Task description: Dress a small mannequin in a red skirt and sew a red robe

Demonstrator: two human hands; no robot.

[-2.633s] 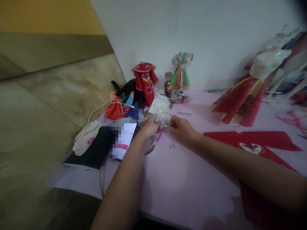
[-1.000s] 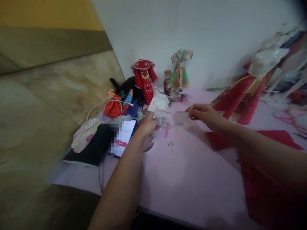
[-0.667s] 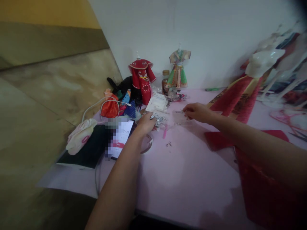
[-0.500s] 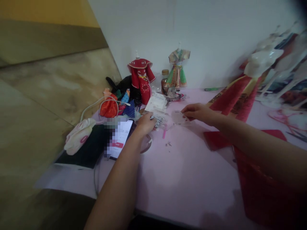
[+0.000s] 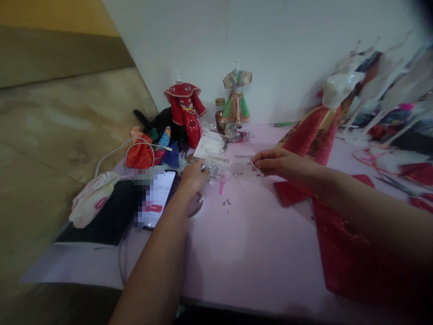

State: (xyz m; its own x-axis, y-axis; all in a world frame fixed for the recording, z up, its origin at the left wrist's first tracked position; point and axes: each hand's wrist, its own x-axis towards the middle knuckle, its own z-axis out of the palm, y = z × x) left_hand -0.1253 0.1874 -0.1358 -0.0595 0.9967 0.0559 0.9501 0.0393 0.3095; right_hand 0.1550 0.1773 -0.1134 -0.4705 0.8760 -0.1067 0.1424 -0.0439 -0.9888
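My left hand (image 5: 195, 175) is closed at the edge of a pile of silvery beaded strips (image 5: 218, 166); what its fingers pinch, if anything, is hidden. My right hand (image 5: 270, 162) pinches a short, glittering silvery beaded strip (image 5: 256, 167) just above the table, right of the pile. Under and beside that strip lie thin silvery pieces (image 5: 237, 174), seemingly on clear plastic. A white printed card (image 5: 209, 144) rests behind the pile. Between my forearms, a few tiny dark and shiny bits (image 5: 226, 203) are scattered near a pink strip (image 5: 221, 188).
A phone (image 5: 160, 198) lies left of my left forearm, beside a dark box (image 5: 101, 216) with a pale cloth on it. Two small dressed mannequins (image 5: 187, 108) stand by the wall. Red fabric (image 5: 352, 253) lies under my right forearm; scissors (image 5: 395, 184) are far right.
The camera view has swung right, so the scene sits further left. My right hand has the beaded strip showing at its fingertips, where clear plastic showed before. My left hand stays by the pile.
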